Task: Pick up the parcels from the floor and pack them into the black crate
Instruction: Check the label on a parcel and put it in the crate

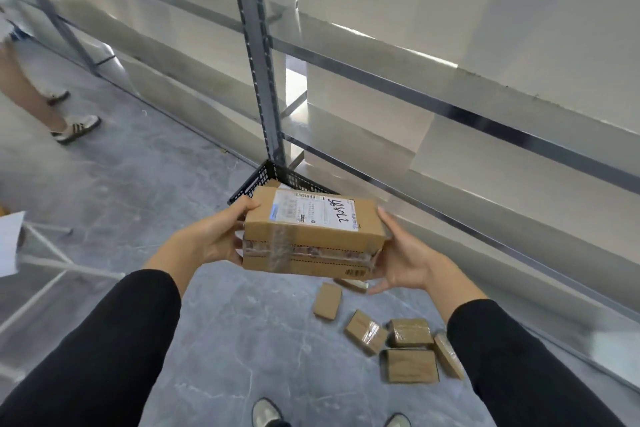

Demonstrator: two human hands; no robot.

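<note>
I hold a taped bundle of brown cardboard parcels with a white shipping label on top, above the floor. My left hand grips its left end, thumb on top. My right hand grips its right end from the side and underneath. Just beyond the bundle, the black mesh crate stands on the floor at the foot of a shelf post, mostly hidden by the bundle. Several small brown parcels lie on the grey floor below my right arm.
A metal shelving rack with grey beams runs along the right and back. Another person's legs and shoes stand at far left. A white frame with paper sits at left. My own shoes show at the bottom.
</note>
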